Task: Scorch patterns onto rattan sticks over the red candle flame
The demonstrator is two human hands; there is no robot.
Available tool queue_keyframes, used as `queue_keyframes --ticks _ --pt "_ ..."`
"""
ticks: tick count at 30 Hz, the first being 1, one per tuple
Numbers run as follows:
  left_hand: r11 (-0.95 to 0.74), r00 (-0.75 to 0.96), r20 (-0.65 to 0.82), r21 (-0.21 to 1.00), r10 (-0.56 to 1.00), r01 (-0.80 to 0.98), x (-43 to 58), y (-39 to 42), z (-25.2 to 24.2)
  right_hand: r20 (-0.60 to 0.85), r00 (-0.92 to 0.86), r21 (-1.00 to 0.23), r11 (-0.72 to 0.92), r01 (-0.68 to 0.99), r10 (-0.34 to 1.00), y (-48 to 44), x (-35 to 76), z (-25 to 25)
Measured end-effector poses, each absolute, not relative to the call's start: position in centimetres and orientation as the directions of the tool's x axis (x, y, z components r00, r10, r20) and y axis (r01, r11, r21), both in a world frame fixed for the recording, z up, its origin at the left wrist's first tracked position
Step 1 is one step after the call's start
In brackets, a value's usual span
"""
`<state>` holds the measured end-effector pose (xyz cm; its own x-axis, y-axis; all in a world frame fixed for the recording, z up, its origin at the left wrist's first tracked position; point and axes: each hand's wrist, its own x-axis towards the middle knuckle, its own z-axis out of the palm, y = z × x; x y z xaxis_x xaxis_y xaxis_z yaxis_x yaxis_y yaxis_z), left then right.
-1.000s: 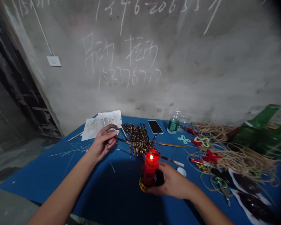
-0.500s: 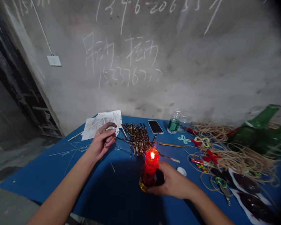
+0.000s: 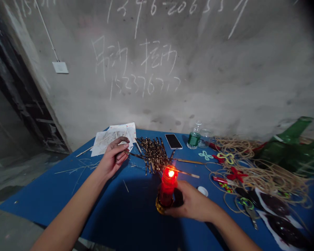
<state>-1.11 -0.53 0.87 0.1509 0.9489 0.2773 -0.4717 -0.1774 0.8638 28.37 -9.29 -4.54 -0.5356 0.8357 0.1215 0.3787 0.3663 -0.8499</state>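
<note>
My left hand (image 3: 115,153) pinches one end of a thin, darkened stick (image 3: 136,155), which stretches right over the pile and past the flame, its pale far end (image 3: 192,174) right of the candle. My right hand (image 3: 185,202) is wrapped round the lower part of a lit red candle (image 3: 167,190) with a gold base (image 3: 160,206). The flame glows at the candle's top, close beneath the stick. Behind the candle lies a pile of dark-marked sticks (image 3: 153,153) on the blue table (image 3: 131,216).
Papers (image 3: 101,143) lie at the back left. A phone (image 3: 173,141), a green-labelled bottle (image 3: 193,139) and a white cap (image 3: 203,191) are right of the pile. Tangled twine (image 3: 272,177), a red knotted piece (image 3: 237,174) and green bottles (image 3: 285,139) fill the right side.
The stick has shifted slightly, its pale end now a little higher and further left, and its surface looks turned. Both hands are almost where they were.
</note>
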Motion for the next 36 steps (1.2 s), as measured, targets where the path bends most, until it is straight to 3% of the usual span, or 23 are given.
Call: queue_keyframes --ticks 36 --pt "-0.217 0.039 0.288 0.798 0.957 -0.562 -2.6 0.2 1.6 0.141 -0.534 -0.812 0.406 0.419 0.834 -9.3 28.6 -4.9"
